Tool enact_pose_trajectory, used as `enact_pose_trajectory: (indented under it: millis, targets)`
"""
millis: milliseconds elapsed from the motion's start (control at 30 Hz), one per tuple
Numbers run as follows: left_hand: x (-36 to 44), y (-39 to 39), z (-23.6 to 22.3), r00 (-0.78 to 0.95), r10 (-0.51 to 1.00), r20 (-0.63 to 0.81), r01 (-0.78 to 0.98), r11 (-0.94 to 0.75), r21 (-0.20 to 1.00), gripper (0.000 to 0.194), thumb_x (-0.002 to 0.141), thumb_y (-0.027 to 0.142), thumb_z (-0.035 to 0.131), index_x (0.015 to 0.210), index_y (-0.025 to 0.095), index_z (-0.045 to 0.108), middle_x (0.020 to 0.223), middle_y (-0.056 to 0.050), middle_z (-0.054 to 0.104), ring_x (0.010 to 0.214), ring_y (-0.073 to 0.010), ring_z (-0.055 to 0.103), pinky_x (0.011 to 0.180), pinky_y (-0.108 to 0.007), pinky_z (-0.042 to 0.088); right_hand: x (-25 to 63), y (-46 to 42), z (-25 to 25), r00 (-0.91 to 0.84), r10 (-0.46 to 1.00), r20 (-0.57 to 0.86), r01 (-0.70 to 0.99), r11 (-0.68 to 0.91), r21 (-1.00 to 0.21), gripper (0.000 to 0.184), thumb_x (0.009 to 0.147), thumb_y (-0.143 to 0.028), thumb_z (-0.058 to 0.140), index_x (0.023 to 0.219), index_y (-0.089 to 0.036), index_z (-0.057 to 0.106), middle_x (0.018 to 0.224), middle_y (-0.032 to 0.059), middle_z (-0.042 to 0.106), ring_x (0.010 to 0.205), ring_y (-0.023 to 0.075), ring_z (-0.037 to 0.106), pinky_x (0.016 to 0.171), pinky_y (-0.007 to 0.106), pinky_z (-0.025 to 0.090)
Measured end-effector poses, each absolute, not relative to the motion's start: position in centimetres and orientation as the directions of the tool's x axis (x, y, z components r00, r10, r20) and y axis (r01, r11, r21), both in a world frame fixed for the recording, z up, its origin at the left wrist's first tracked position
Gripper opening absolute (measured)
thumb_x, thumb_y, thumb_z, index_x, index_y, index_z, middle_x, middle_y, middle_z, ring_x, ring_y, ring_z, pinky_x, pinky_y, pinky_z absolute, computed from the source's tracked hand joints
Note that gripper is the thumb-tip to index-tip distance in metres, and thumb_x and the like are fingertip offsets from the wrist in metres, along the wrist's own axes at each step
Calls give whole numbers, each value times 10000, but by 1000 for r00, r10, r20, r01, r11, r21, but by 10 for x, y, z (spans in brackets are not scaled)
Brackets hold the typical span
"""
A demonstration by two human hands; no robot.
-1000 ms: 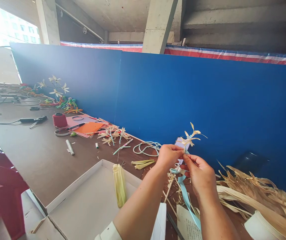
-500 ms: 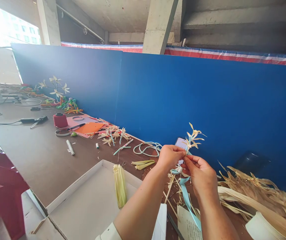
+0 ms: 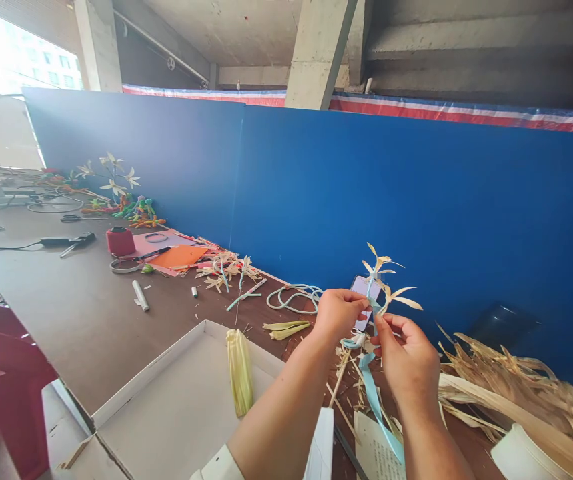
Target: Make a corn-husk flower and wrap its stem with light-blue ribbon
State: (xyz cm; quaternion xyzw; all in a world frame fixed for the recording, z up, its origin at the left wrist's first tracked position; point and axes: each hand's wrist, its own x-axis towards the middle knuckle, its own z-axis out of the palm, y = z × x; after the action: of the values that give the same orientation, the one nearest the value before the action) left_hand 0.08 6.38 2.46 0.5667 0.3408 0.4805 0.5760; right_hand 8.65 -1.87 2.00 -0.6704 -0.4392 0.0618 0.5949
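My left hand [image 3: 337, 316] is closed in a pinch on the pale-blue-wrapped stem of a corn-husk flower [image 3: 377, 267]. A second husk flower [image 3: 397, 297] sits lower and to the right, its base close to the fingertips of my right hand [image 3: 407, 350]. That hand pinches a light blue tape [image 3: 377, 308], which stretches between my two hands; whether it also grips the second flower's base I cannot tell. More blue tape [image 3: 375, 393] hangs below my right hand. Behind the flowers lies a phone [image 3: 360, 285] with its screen lit, partly covered by my fingers.
A shallow white box [image 3: 166, 427] with a green husk piece [image 3: 239, 373] stands at front left. Dry husks [image 3: 526, 393] are heaped at right. Farther left lie orange paper [image 3: 182, 257], scissors [image 3: 155, 253] and a red spool [image 3: 121, 241]. A blue partition [image 3: 416, 187] rises behind.
The two flower heads have moved apart: one now stands upper left, the other leans right. My right hand has drawn slightly down and right, and tape now shows between the hands.
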Motion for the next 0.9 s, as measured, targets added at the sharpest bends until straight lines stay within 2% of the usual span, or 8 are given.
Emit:
enact_pose_trajectory:
  millis: [167,300,533,733,900]
  targets:
    - [0,63,25,354,920,166,-169,-112,979,145,707,241,623,765,140,708,658,-24,630,514,-61,468,467,-163,374,84,-22,33,577,675,460,525,125,-842,342,737,-517,609,864,-199,597,674,61,671,509,201,613,503,301,474]
    - [-1,61,25,381,909,168,-158,-115,981,157,710,251,606,746,134,704,656,-25,616,494,-55,438,431,-159,343,90,-19,36,563,664,492,534,163,-830,318,718,-485,620,851,-196,607,721,71,683,578,215,641,537,309,499]
    - [-1,60,27,372,918,135,-153,-83,985,193,697,257,621,812,128,707,574,-4,558,464,-60,434,422,-170,350,96,-11,27,548,682,484,635,36,-771,289,738,-472,599,851,-219,676,707,54,694,611,228,653,586,322,479]
    - [-1,63,26,384,915,125,-149,-72,986,197,695,245,618,824,127,708,557,5,547,434,-56,425,420,-179,357,97,-4,24,546,667,507,660,30,-751,245,744,-445,596,830,-234,687,742,45,707,660,227,660,631,321,472]
    - [-1,65,23,386,910,152,-138,-106,985,190,697,230,617,828,131,713,560,0,562,452,-64,451,437,-182,373,99,-2,21,496,641,586,731,56,-680,277,747,-450,586,826,-210,699,759,80,710,689,248,655,623,324,454]
